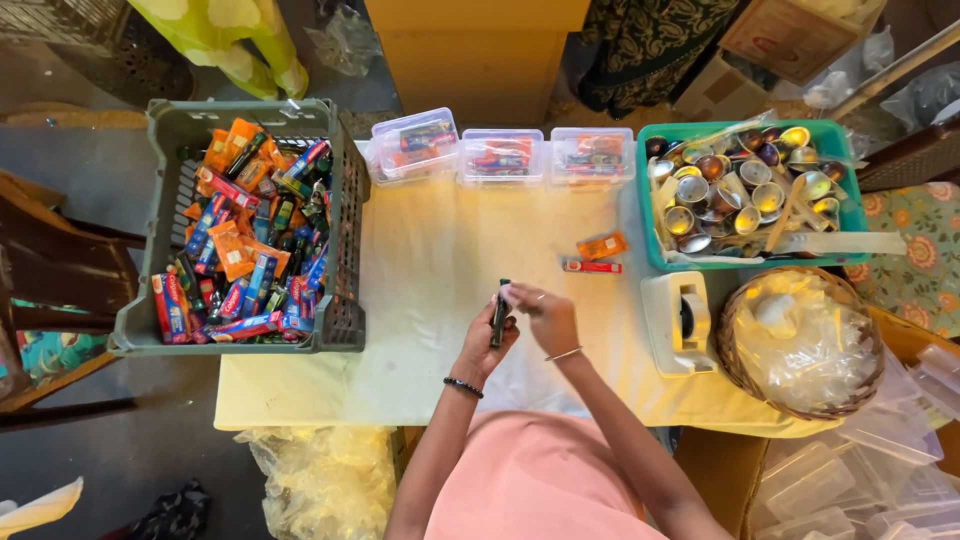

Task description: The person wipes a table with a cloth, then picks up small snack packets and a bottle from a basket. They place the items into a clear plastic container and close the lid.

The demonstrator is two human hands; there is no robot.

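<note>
Pale yellow cloth covers the counter (pixel 430 260) below us, grey floor showing on the near left side.

Our fingers (pixel 512 296): both sets meet over the middle of the counter. Our left hand (pixel 487 345) is wrapped around a small dark stick-shaped item (pixel 499 318), held upright just above the cloth. Our right hand (pixel 545 318) pinches at its top end, fingertips closed on it. Black bead band on the left wrist, thin metal bangle on the right.

Just beyond the hands, on the cloth: a small orange packet (pixel 602 245) and a flat red packet (pixel 591 266), near each other, apart from the hands.

Farther right: a white tape dispenser (pixel 678 322) at the counter's edge, touching a woven basket (pixel 745 365) lined with clear plastic. Behind these, a teal tray (pixel 835 135) heaped with small metal cups and foil-coloured pieces.

Along the far edge, three clear lidded boxes (pixel 500 156) in a row, each holding colourful items.

Far left: a grey-green crate (pixel 165 140) on a wooden chair (pixel 60 265), filled with many small red, orange and blue packets.

Near side, under the counter: a crumpled clear plastic bag (pixel 320 480) on the floor; stacked clear containers (pixel 840 480) at right.
</note>
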